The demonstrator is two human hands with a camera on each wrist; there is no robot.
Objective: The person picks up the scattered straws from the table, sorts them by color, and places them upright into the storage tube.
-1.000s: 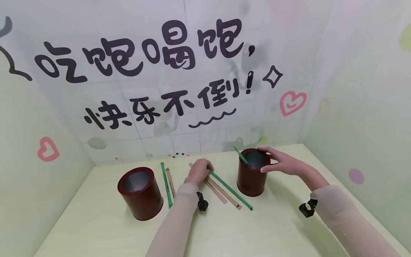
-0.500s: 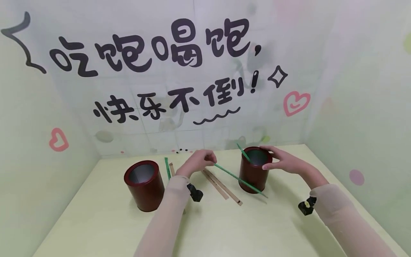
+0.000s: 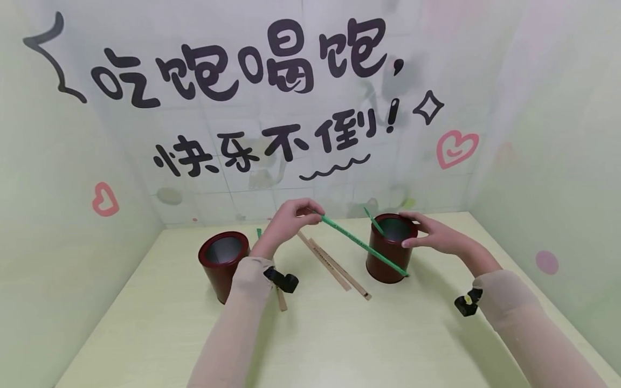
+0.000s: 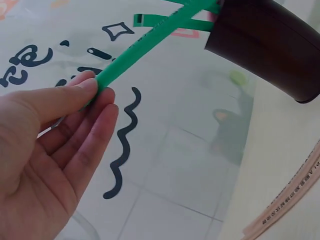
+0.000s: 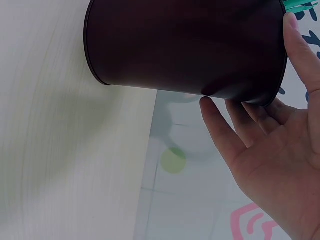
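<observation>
Between thumb and fingertips, my left hand [image 3: 291, 218] pinches one end of a long green straw in a printed wrapper [image 3: 359, 242]. The straw is raised off the table and slants down to the right, crossing before the right dark red canister [image 3: 400, 257]. My right hand [image 3: 443, 240] grips that canister by its rim, thumb at the near side and fingers round the far side. Green straws [image 4: 172, 22] poke out of its mouth. Below the left hand lie brown wrapped straws [image 3: 342, 271] with printed text.
Another dark red canister [image 3: 216, 277] stands upright at left, partly behind the left forearm. A brown straw [image 3: 281, 299] and a green straw [image 3: 259, 233] lie largely hidden under that forearm. A lettered wall [image 3: 262, 199] closes the table's back.
The left hand has lifted the green straw from beside the brown ones, raising it up and leftward. The right hand stays on the canister. The head view has shifted slightly.
</observation>
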